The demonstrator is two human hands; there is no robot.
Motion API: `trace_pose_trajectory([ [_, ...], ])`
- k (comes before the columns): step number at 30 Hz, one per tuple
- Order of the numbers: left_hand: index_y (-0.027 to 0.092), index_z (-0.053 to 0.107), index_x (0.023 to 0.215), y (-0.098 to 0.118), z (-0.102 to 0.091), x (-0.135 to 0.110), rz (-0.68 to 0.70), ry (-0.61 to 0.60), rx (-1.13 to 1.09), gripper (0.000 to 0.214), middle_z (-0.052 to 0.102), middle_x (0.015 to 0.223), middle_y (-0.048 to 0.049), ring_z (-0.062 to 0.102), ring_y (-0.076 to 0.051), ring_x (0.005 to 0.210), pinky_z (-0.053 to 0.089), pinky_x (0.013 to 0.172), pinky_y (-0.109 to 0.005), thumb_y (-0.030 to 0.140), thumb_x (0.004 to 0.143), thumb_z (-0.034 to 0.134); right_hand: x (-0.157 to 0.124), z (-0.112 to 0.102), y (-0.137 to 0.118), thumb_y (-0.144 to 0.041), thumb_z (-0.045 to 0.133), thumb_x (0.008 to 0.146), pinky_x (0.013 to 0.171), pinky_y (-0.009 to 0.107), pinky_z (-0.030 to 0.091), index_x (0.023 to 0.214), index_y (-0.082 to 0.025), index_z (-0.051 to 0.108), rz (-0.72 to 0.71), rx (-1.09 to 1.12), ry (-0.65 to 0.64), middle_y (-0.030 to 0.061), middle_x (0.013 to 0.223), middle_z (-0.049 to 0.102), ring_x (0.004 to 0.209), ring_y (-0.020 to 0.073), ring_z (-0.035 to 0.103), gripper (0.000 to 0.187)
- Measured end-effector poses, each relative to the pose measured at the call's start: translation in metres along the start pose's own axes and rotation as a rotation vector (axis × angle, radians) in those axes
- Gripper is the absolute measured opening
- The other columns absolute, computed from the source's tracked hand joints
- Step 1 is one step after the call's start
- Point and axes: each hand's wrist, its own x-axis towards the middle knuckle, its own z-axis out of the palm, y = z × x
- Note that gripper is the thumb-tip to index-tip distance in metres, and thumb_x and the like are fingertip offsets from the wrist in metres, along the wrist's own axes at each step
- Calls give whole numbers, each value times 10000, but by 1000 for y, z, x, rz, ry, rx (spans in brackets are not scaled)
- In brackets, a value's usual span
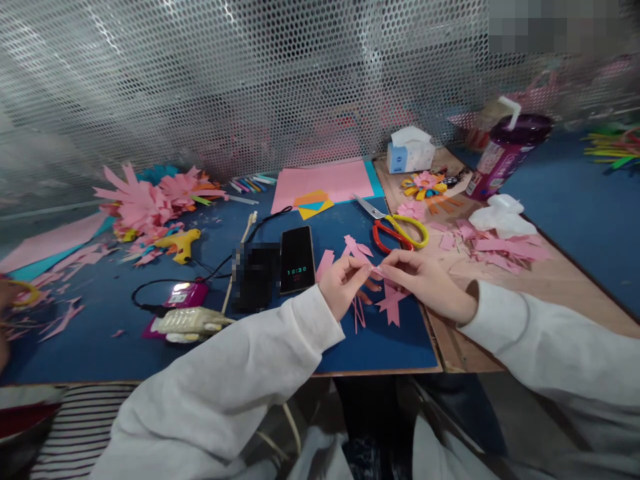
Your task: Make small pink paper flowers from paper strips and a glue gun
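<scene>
Both my hands meet over the blue tabletop, pinching a small piece of pink paper [376, 269] between their fingertips. My left hand [344, 283] is closed on its left end, and my right hand [430, 283] is closed on the other end. Around and beneath them lie cut pink paper pieces [393, 308] with notched ends, and thin pink strips [359, 315]. Just beyond my hands rest scissors [393, 225] with one red and one yellow handle, blades pointing away to the left. The fingers partly hide the held paper.
Left of my hands lie a phone [296, 260], a yellow glue gun [181, 245], a power strip [190, 323] and pink paper flowers [150, 197]. Pink sheets [320, 183] lie behind. On the right stand a tissue box [411, 152] and purple cup [510, 157]. Another person's hand [7, 293] shows far left.
</scene>
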Motion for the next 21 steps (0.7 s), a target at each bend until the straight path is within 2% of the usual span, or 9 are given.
trace_pose_trajectory([
  [6, 157, 569, 766, -2, 0, 1, 13, 12, -11, 199, 644, 655, -33, 658, -178, 602, 522, 406, -242, 342, 746, 638, 1, 1, -3, -420, 618, 771, 542, 249, 383, 771, -168, 579, -8, -75, -9, 4, 709, 570, 597, 104, 471, 255],
  [21, 145, 551, 810, -3, -1, 2, -4, -14, -26, 219, 675, 779, -64, 657, -172, 618, 542, 455, -282, 344, 754, 623, 1, 2, -1, -479, 642, 736, 521, 235, 345, 767, -155, 612, 36, 43, 17, -14, 667, 541, 573, 88, 427, 327],
])
